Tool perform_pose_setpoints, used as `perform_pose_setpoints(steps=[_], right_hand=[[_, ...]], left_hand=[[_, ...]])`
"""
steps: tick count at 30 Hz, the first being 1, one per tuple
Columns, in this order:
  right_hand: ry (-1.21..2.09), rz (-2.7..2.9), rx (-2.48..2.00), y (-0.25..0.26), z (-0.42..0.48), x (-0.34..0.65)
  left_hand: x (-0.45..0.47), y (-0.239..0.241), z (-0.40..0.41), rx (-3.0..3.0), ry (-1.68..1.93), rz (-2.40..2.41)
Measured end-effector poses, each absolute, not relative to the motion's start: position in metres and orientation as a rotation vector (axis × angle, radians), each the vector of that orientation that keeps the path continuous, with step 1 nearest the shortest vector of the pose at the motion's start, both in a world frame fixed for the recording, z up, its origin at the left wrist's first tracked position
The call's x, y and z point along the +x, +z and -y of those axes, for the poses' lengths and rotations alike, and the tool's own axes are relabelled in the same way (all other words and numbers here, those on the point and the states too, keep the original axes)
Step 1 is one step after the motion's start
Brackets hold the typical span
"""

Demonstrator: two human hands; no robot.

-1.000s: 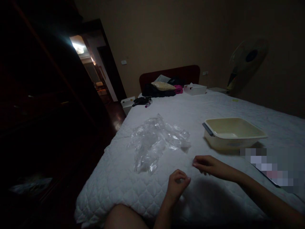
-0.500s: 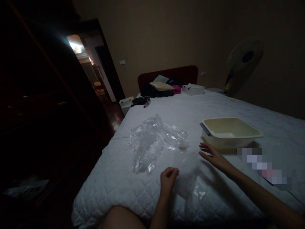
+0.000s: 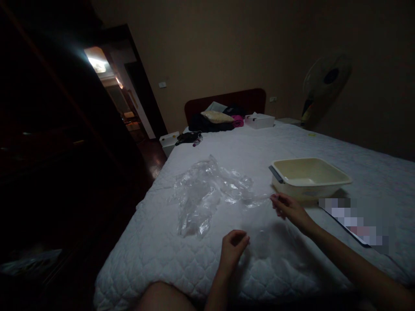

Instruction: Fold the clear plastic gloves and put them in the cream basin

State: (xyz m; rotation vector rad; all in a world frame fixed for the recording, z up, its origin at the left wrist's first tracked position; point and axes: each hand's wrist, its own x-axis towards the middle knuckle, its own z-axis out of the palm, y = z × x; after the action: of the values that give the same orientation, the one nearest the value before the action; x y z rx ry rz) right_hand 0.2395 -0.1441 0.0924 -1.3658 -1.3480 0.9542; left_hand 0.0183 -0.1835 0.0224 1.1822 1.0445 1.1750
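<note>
A thin clear plastic bag [image 3: 264, 235] lies spread on the white quilted bed [image 3: 246, 151] between my hands. My left hand [image 3: 234, 245] is curled and pinches the bag's near edge. Farther off, just in front of a cream plastic basin [image 3: 309, 177], my right hand [image 3: 287, 206] pinches the bag's far edge with its fingers closed. A crumpled heap of clear plastic bags [image 3: 207, 194] sits to the left of both hands, apart from them.
The room is dim. A flat blurred item [image 3: 353, 218] lies right of my right arm. Clothes, a pillow and a white box [image 3: 259, 121] sit by the dark headboard. A standing fan [image 3: 324, 86] is at the far right. A lit doorway [image 3: 100, 69] is at the left.
My right hand moved away from my left toward the basin, opened flat, then closed on the far edge of the bag. The bag is now stretched out between both hands.
</note>
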Motion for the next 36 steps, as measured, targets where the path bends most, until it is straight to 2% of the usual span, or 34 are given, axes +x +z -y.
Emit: perform_pose_setpoints(steps=[7, 15, 18, 22, 24, 29, 36], right_hand=[[0.826, 1.509, -1.431, 0.108, 0.128, 0.257], [0.679, 1.759, -1.569, 0.056, 0.098, 0.258], [0.608, 1.826, -1.634, 0.039, 0.093, 0.252], [0.540, 1.919, -1.720, 0.029, 0.090, 0.236], [0.502, 1.956, -1.745, 0.028, 0.092, 0.226], [0.421, 2.005, -1.722, 0.029, 0.098, 0.212], [0.475, 1.974, -1.697, 0.026, 0.092, 0.227]], left_hand=[[0.033, 0.019, 0.194, 1.107, 1.025, -1.018], [0.026, 0.009, 0.190, 1.136, 0.896, -1.117], [0.015, 0.011, 0.186, 1.352, 0.948, -1.267], [0.003, 0.014, 0.182, 1.862, 1.246, -1.559], [0.002, 0.010, 0.179, 2.187, 1.325, -1.555], [0.008, -0.011, 0.171, 2.676, 1.064, -1.464], [0.012, -0.017, 0.171, 2.764, 0.819, -1.567]])
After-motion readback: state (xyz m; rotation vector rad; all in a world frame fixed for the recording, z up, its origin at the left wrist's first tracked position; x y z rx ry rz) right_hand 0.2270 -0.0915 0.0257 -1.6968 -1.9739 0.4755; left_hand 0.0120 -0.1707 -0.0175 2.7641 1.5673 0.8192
